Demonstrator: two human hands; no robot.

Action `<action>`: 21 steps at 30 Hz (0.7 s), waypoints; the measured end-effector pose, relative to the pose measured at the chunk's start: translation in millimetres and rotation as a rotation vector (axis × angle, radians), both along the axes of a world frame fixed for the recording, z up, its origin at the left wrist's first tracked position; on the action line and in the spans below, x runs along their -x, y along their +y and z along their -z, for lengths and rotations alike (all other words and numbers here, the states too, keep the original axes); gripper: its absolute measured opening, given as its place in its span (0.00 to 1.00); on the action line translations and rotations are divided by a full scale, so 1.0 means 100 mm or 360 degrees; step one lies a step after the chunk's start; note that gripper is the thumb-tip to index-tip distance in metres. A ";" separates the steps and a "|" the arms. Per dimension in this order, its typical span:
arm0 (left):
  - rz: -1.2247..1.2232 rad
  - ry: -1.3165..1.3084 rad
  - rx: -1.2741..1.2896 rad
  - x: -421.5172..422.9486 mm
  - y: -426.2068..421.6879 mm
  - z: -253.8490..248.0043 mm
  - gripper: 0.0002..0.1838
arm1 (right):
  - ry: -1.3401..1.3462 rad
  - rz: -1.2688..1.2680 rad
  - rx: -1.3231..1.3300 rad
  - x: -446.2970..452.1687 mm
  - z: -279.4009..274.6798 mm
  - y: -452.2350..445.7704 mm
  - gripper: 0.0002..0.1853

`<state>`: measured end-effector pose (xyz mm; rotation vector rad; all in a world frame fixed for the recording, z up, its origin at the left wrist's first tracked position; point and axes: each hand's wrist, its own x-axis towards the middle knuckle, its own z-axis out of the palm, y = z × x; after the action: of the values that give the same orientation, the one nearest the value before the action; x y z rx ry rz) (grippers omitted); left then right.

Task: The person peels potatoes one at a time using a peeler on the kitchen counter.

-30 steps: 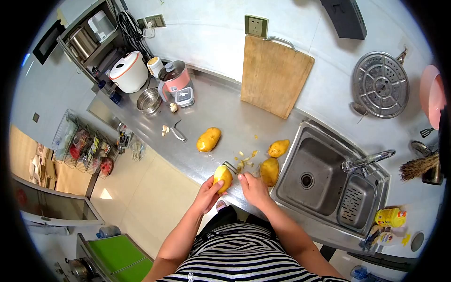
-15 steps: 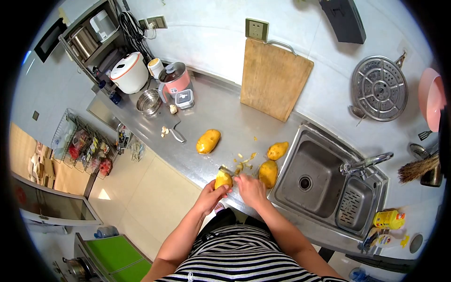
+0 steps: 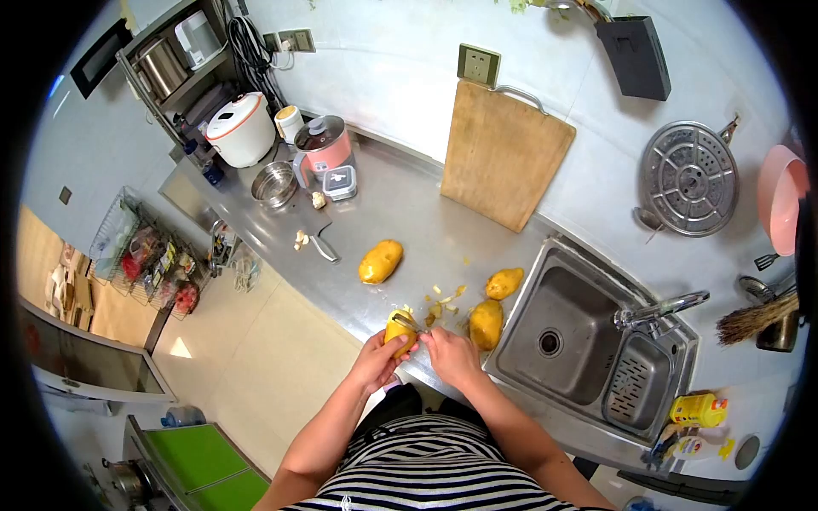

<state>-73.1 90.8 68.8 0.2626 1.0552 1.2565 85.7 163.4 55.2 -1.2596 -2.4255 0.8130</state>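
My left hand (image 3: 379,361) is wrapped round a partly peeled potato (image 3: 397,334) at the counter's front edge. A peeler (image 3: 406,321) lies across the potato's upper side, its handle gripped in my right hand (image 3: 451,353). Pale flesh shows at the potato's far end. Just beyond, scraps of peel (image 3: 440,307) are scattered on the steel counter. To the right of them sit a larger potato (image 3: 486,324) and a smaller potato (image 3: 504,283), both with skin on. Another potato (image 3: 380,261) lies farther left, with a pale patch low on its side.
A steel sink (image 3: 558,311) with a faucet (image 3: 662,308) is on the right. A wooden cutting board (image 3: 506,155) leans against the wall. At the back left stand a rice cooker (image 3: 241,129), a pink pot (image 3: 324,145), a steel bowl (image 3: 274,185) and a knife (image 3: 324,247) near garlic.
The peeler has moved along the potato from its far end toward my body, and my right hand has shifted slightly nearer. The camera view has tilted a little.
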 end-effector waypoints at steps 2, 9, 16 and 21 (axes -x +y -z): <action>0.0002 -0.0029 0.0011 -0.01 0.00 0.11 0.16 | -0.0015 -0.0006 -0.0068 0.02 0.04 0.04 0.16; -0.0013 -0.0061 0.0031 0.08 0.02 0.12 0.16 | -0.0107 0.0055 0.0044 0.16 0.10 0.10 0.18; 0.0045 -0.0049 -0.0012 -0.04 -0.08 0.20 0.18 | -0.0175 0.0370 0.0283 0.09 0.34 0.13 0.21; 0.0051 -0.0124 -0.0136 -0.11 -0.15 0.17 0.20 | -0.0040 0.0401 0.0363 -0.14 0.60 0.22 0.25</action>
<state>-62.5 75.8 52.2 0.2924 0.9285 1.2751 100.0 185.4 -4.9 -1.6278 -2.1783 1.0239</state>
